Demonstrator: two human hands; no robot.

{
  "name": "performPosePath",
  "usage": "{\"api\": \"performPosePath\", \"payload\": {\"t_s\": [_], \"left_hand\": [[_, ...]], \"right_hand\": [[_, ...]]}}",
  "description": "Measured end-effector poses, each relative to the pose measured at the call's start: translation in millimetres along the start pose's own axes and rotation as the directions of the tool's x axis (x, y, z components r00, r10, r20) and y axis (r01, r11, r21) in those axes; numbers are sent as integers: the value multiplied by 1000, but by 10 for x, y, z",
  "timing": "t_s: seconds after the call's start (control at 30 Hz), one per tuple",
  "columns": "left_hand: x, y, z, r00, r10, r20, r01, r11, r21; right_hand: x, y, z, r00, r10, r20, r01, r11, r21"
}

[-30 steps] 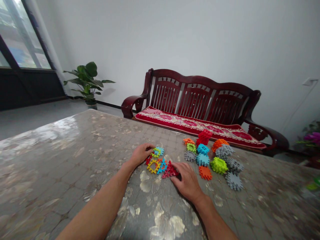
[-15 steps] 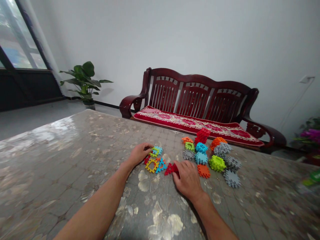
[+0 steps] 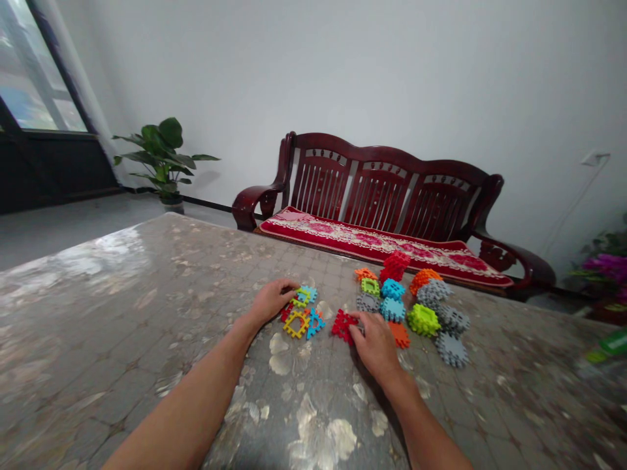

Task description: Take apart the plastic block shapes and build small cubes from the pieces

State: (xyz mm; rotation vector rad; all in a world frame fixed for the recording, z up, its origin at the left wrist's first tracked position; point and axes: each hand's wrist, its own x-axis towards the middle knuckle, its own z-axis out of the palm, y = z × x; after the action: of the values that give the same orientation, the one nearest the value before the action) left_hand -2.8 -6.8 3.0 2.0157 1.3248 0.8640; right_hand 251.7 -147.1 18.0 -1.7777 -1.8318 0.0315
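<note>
My left hand [image 3: 273, 301] is closed, with its fingertips at the edge of a yellow-green interlocking tile [image 3: 300, 298]. A light blue tile [image 3: 308, 294] lies just behind that one. In front are a yellow open-frame tile [image 3: 296, 324] and a blue triangular tile [image 3: 315, 323]; a bit of red shows beside my left fingers. My right hand [image 3: 376, 343] has its thumb and fingers at the right side of red interlocking tiles [image 3: 343, 325] on the table. How far the fingers wrap around the red tiles is partly hidden. An orange tile [image 3: 400, 334] lies behind my right hand.
Stacks of tiles stand right of centre: grey [image 3: 451, 349], lime green [image 3: 424, 320], light blue [image 3: 392, 309], red [image 3: 394, 266] and orange [image 3: 425, 279]. A clear bottle with a green label [image 3: 612, 346] is at the right. Behind the patterned table [image 3: 171, 281] is a wooden bench [image 3: 382, 196].
My right hand has moved slightly right with the red tiles, which now show more fully and sit farther from the blue triangle. My left hand stays at the yellow-green tile.
</note>
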Motion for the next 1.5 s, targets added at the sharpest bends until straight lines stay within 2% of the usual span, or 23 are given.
{"api": "performPosePath", "payload": {"t_s": [0.07, 0.2, 0.33, 0.53, 0.87, 1.23, 1.5], "left_hand": [[2, -2, 4, 1000, -1, 0, 1, 1000, 7], [6, 8, 7, 1000, -21, 7, 21, 1000, 14], [2, 15, 3, 1000, -13, 10, 13, 1000, 4], [-3, -16, 14, 1000, 6, -15, -6, 1000, -1], [10, 6, 0, 1000, -9, 12, 8, 999, 47], [7, -11, 8, 1000, 0, 11, -1, 999, 36], [-1, 16, -5, 1000, -13, 14, 13, 999, 37]], "right_hand": [[16, 56, -18, 1000, -5, 15, 5, 1000, -11], [15, 82, -34, 990, -93, 101, 95, 995, -12], [26, 39, -34, 968, -177, 176, 176, 984, 21], [79, 6, 1, 928, -244, 280, 231, 970, 78], [138, 31, -35, 943, -252, 219, 254, 967, 16], [119, 83, 6, 943, -253, 216, 265, 964, -32], [142, 139, 2, 939, -268, 216, 261, 964, 59]]}}
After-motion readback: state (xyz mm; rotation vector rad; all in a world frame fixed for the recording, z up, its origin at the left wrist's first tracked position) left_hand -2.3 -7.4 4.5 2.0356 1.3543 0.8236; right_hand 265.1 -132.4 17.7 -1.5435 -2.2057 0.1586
